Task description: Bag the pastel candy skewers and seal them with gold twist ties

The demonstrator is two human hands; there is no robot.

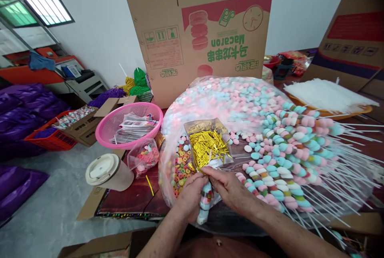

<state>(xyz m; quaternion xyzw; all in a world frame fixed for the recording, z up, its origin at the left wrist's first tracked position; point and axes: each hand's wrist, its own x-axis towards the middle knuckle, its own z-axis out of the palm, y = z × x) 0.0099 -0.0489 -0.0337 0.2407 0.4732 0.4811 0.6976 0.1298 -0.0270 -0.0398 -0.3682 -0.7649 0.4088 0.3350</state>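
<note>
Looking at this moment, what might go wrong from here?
The left hand grips the candy stick, so squeezing might crush it. The loose gold ties sit just beyond the right hand; a bump could scatter them among the candy rings. The piled skewers lie close to the right forearm, which could dislodge some.

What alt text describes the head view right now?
The left hand grips a candy skewer, the right hand at its far end; beyond lie gold strips, with more candy skewers piled to the right.
</note>
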